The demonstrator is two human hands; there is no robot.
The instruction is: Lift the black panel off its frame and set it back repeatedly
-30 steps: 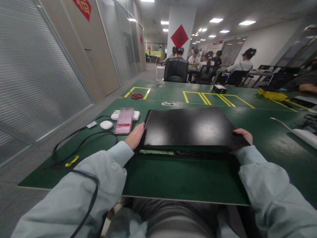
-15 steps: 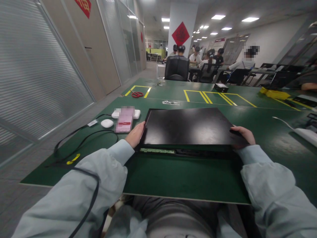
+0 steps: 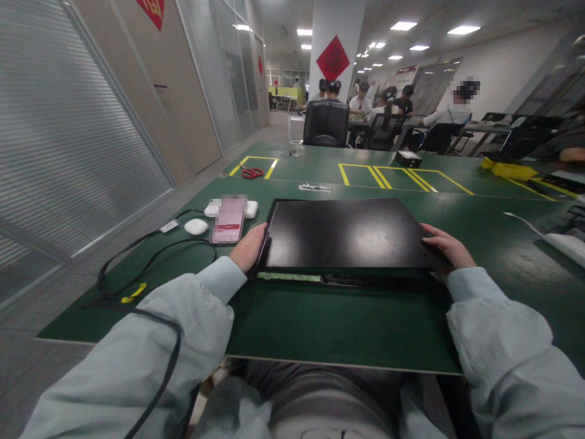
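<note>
A flat black screen panel point(image 3: 342, 235) lies low over the green table in front of me. Along its near edge, a strip of green circuit board point(image 3: 290, 277) shows beside a dark frame piece point(image 3: 365, 281). My left hand point(image 3: 249, 247) grips the panel's left edge, its lower fingers hidden beneath. At the right edge, my right hand point(image 3: 450, 247) is closed round the side with thumb and fingertips near the top surface; the other fingers are out of sight. Whether the panel rests fully on the frame piece, I cannot tell.
Left of the panel lie a phone point(image 3: 228, 221), a white rounded case point(image 3: 196, 227) and a black cable point(image 3: 150, 262). Red-handled scissors point(image 3: 251, 173) and a small black box point(image 3: 408, 160) are farther back. A white device point(image 3: 567, 249) is at right. People sit in the background.
My right hand has shifted slightly inward along the panel's right edge, with its fingers more extended. The near edge of the panel appears a little lower. My left hand keeps its hold.
</note>
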